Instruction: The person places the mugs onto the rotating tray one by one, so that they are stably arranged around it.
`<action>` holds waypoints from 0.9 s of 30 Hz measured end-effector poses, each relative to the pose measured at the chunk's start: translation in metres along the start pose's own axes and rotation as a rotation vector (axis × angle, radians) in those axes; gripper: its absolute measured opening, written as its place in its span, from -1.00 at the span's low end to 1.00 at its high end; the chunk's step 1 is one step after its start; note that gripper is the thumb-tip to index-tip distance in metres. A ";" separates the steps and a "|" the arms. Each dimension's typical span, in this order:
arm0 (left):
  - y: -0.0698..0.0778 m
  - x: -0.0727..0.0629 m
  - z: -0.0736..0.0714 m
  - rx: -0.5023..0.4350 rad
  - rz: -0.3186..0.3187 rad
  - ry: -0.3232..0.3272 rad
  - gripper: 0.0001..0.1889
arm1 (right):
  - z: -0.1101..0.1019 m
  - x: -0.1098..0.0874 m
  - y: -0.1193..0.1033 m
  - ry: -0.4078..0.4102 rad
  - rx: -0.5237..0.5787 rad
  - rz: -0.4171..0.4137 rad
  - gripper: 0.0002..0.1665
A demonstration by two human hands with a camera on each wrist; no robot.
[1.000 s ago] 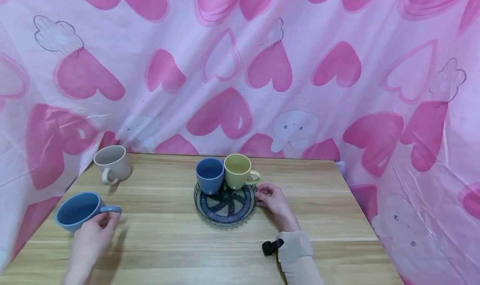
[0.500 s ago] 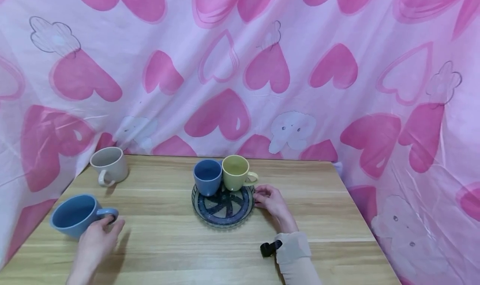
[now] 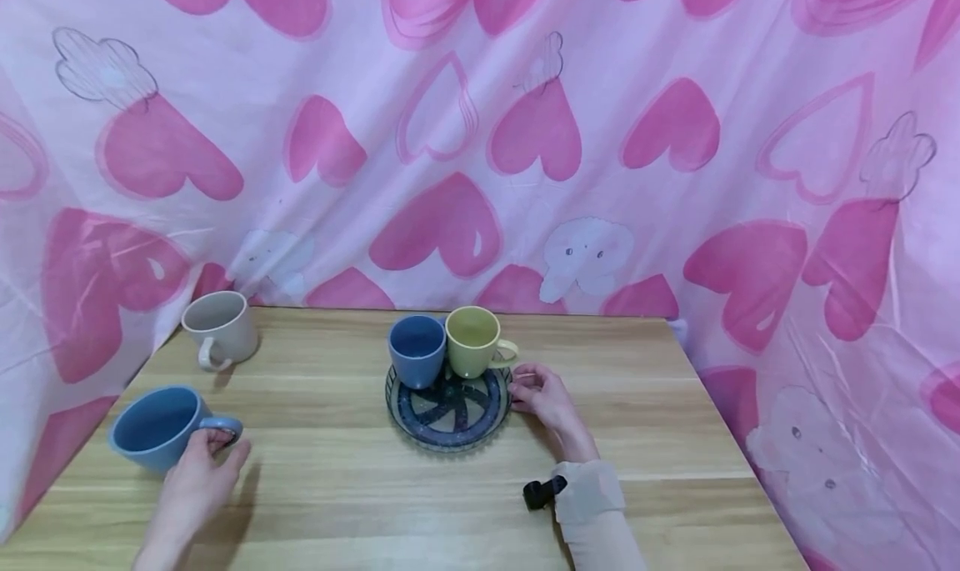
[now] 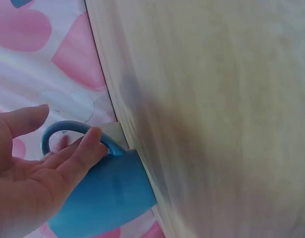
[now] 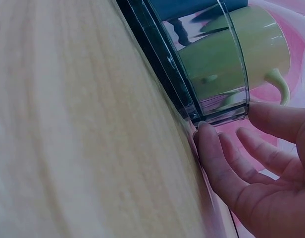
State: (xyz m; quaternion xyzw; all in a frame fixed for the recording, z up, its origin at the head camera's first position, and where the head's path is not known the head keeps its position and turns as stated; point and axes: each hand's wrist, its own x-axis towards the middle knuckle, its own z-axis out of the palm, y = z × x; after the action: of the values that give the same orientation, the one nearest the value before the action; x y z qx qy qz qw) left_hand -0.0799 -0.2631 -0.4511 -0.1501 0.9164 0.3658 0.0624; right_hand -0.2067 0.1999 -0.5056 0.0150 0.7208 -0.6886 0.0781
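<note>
A wide blue mug (image 3: 150,448) stands at the left of the table with its handle toward the right. My left hand (image 3: 193,486) is at that handle; the left wrist view shows extended fingers (image 4: 76,166) alongside it and the thumb spread away. A round tray (image 3: 447,425) with a dark wheel pattern and clear walls sits mid-table. On its back part stand a blue cup (image 3: 417,354) and a yellow-green mug (image 3: 472,346), side by side. My right hand (image 3: 549,400) grips the tray's right side, thumb at the upper rim and index fingertip low by the base.
A light grey mug (image 3: 225,329) stands at the back left corner of the wooden table (image 3: 360,496). Pink heart-print cloth (image 3: 450,112) hangs behind the table and along both sides. A black device (image 3: 543,493) is strapped at the right sleeve.
My left thumb has moved rightward, away from the blue mug's handle, and the fingers have opened out. The right hand stays at the tray. The view shifts slightly.
</note>
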 end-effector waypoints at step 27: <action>-0.019 -0.011 -0.014 -0.185 -0.057 0.217 -0.53 | -0.001 -0.004 -0.006 -0.044 0.006 -0.004 -0.61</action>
State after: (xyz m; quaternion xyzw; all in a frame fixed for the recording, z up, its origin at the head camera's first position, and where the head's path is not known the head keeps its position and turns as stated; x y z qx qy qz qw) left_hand -0.0634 -0.2829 -0.4506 -0.2197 0.8754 0.4286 -0.0409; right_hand -0.2038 0.2006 -0.4991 -0.0012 0.7167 -0.6913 0.0924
